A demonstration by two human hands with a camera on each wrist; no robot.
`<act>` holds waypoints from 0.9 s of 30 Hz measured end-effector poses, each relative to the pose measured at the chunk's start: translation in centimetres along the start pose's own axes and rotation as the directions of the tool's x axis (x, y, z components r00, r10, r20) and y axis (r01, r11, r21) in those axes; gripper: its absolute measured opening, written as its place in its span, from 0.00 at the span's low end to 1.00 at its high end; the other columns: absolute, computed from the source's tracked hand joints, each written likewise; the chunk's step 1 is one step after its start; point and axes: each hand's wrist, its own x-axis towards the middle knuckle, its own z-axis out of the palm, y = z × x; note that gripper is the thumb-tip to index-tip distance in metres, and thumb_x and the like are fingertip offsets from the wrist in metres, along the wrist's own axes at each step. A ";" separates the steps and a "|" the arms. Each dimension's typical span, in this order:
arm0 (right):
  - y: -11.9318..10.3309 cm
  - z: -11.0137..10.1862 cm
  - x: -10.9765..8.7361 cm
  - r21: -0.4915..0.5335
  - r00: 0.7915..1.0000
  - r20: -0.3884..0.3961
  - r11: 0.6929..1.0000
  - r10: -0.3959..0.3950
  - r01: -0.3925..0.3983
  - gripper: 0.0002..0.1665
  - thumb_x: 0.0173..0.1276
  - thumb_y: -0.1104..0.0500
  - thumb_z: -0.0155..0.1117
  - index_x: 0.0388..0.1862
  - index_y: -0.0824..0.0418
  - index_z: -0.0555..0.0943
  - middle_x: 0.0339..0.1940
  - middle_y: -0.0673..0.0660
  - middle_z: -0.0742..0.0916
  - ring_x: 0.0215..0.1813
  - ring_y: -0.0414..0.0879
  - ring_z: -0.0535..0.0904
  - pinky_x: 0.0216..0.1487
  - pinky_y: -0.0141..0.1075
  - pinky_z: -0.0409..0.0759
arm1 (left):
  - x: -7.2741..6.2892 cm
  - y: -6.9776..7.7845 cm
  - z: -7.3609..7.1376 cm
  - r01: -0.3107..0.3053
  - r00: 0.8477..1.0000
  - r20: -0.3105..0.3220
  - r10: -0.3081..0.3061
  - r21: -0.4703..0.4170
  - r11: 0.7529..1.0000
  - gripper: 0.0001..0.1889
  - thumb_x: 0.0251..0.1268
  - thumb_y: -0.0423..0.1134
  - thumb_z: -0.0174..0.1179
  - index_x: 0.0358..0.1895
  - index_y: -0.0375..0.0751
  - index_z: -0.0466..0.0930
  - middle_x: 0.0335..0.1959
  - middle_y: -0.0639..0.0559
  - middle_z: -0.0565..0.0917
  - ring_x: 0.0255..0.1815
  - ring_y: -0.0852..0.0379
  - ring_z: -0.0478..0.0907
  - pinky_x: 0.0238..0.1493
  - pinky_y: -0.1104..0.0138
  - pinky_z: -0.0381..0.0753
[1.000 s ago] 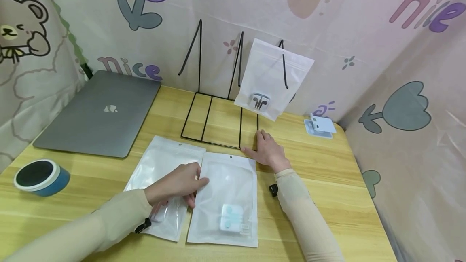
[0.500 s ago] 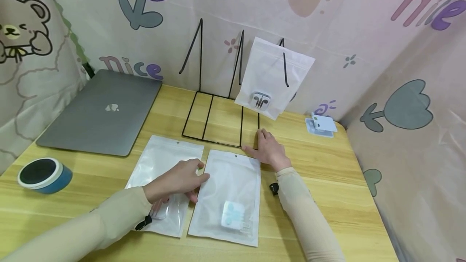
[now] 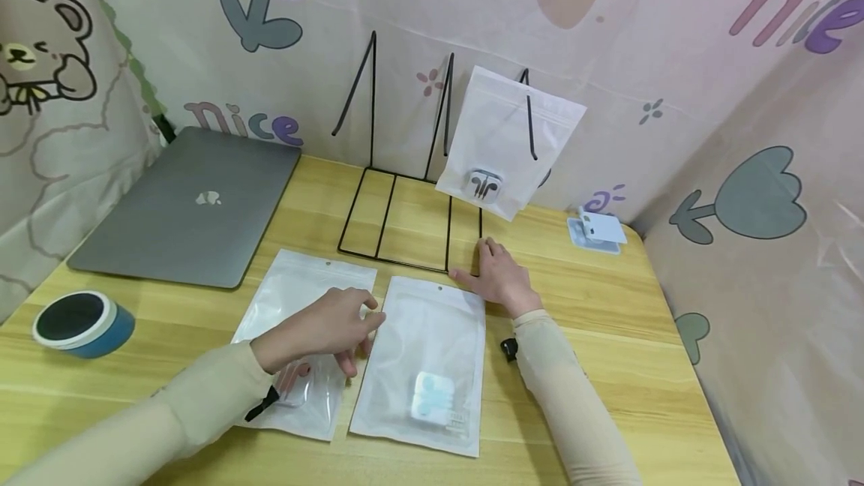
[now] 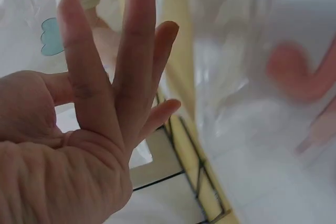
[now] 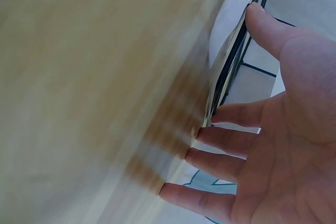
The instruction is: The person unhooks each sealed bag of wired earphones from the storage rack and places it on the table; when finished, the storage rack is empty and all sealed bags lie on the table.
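"Where's the R bag (image 3: 417, 347) lying?"
"On the table (image 3: 607, 366), beside the L bag (image 3: 292, 300) — long axis running away from the person, holed end pointing toward the wire rack (image 3: 376, 257)."
"Hands?"
"L hand (image 3: 327, 328) is hanging over L bag w/ loose, spread fingers — R hand (image 3: 497, 277) is touching wire rack's near R corner, fingers straight."

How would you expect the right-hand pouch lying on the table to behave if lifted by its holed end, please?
The right-hand pouch would probably flex, since its film looks thin and rippled. It may hang bottom-heavy, as the white case inside sits near the opposite end. Its glossy sheen suggests it might slip.
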 end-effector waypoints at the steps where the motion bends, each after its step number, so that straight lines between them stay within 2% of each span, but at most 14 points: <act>1: 0.0 0.0 0.0 0.001 1.000 0.000 1.000 0.000 0.000 0.58 0.66 0.24 0.51 0.79 0.63 0.54 0.79 0.63 0.58 0.77 0.58 0.55 0.60 0.63 0.71 | 0.0 0.2 -0.3 -0.014 1.000 0.003 0.014 -0.006 1.000 0.21 0.76 0.40 0.50 0.62 0.27 0.69 0.22 0.50 0.84 0.12 0.53 0.81 0.47 0.62 0.82; 3: 0.0 -0.1 0.1 0.002 1.000 0.001 1.000 0.002 -0.002 0.58 0.66 0.24 0.51 0.79 0.63 0.54 0.79 0.62 0.58 0.77 0.58 0.55 0.59 0.63 0.70 | 0.0 0.6 -0.8 -0.045 0.999 0.004 0.045 -0.001 0.999 0.18 0.76 0.39 0.50 0.58 0.27 0.72 0.23 0.49 0.84 0.11 0.53 0.80 0.35 0.61 0.85; 6: 0.1 -0.1 0.2 -0.001 1.000 0.005 1.000 0.005 -0.005 0.58 0.66 0.24 0.50 0.79 0.63 0.53 0.79 0.62 0.58 0.77 0.58 0.55 0.59 0.64 0.70 | 0.3 1.2 -1.7 -0.102 0.995 0.000 0.102 0.030 0.994 0.15 0.76 0.39 0.50 0.54 0.29 0.76 0.24 0.47 0.84 0.11 0.53 0.79 0.21 0.58 0.84; 10: 0.1 -0.2 0.3 -0.002 1.000 0.002 1.000 0.004 -0.004 0.59 0.66 0.24 0.50 0.80 0.62 0.53 0.79 0.62 0.58 0.77 0.58 0.55 0.59 0.63 0.71 | 1.8 1.4 -3.3 -0.130 0.989 -0.051 0.137 0.119 0.984 0.16 0.76 0.41 0.51 0.54 0.31 0.78 0.29 0.44 0.84 0.15 0.51 0.81 0.17 0.60 0.81; 15: 0.0 -0.3 0.3 0.005 1.000 -0.007 1.000 0.004 -0.004 0.58 0.65 0.24 0.51 0.79 0.62 0.54 0.79 0.62 0.59 0.76 0.58 0.56 0.58 0.64 0.71 | 4.9 0.3 -5.9 -0.089 0.973 -0.176 0.152 0.319 0.943 0.19 0.74 0.43 0.53 0.56 0.31 0.77 0.41 0.42 0.84 0.25 0.55 0.80 0.26 0.64 0.79; 17: 0.0 -0.3 0.3 0.006 1.000 -0.006 1.000 0.004 -0.004 0.58 0.66 0.24 0.51 0.79 0.62 0.54 0.79 0.62 0.59 0.76 0.58 0.56 0.59 0.64 0.71 | 6.2 -0.4 -6.8 -0.061 0.966 -0.211 0.148 0.371 0.927 0.22 0.73 0.43 0.54 0.59 0.28 0.75 0.44 0.39 0.83 0.30 0.53 0.79 0.33 0.60 0.81; 19: 0.0 -0.3 0.2 0.008 1.000 -0.006 1.000 0.004 -0.004 0.58 0.66 0.24 0.51 0.79 0.63 0.54 0.79 0.62 0.59 0.76 0.58 0.56 0.59 0.64 0.71 | 7.2 -0.8 -7.6 -0.031 0.963 -0.233 0.138 0.411 0.911 0.27 0.72 0.44 0.56 0.63 0.24 0.70 0.49 0.33 0.79 0.39 0.46 0.79 0.42 0.53 0.81; 21: 0.0 -0.3 0.2 0.010 1.000 -0.003 1.000 0.008 -0.008 0.58 0.66 0.24 0.51 0.79 0.63 0.54 0.79 0.62 0.58 0.76 0.58 0.55 0.59 0.64 0.70 | 8.1 -1.3 -8.1 0.001 0.964 -0.240 0.114 0.431 0.902 0.33 0.71 0.46 0.57 0.66 0.21 0.64 0.56 0.27 0.74 0.49 0.37 0.75 0.51 0.46 0.76; 23: 0.0 -0.3 0.1 0.012 1.000 0.000 1.000 0.012 -0.012 0.58 0.66 0.24 0.51 0.79 0.62 0.54 0.79 0.62 0.58 0.76 0.58 0.55 0.59 0.64 0.70 | 8.8 -1.7 -8.3 0.036 0.967 -0.242 0.082 0.450 0.893 0.39 0.70 0.50 0.58 0.69 0.18 0.58 0.64 0.23 0.65 0.61 0.31 0.66 0.60 0.41 0.68; 27: 0.0 -0.1 0.0 0.019 1.000 0.000 1.000 0.010 -0.010 0.58 0.66 0.25 0.52 0.79 0.62 0.54 0.79 0.62 0.59 0.76 0.58 0.55 0.60 0.63 0.70 | 9.8 -2.6 -8.6 0.078 0.975 -0.221 0.026 0.450 0.890 0.49 0.68 0.56 0.60 0.73 0.18 0.47 0.71 0.21 0.54 0.70 0.26 0.52 0.67 0.39 0.57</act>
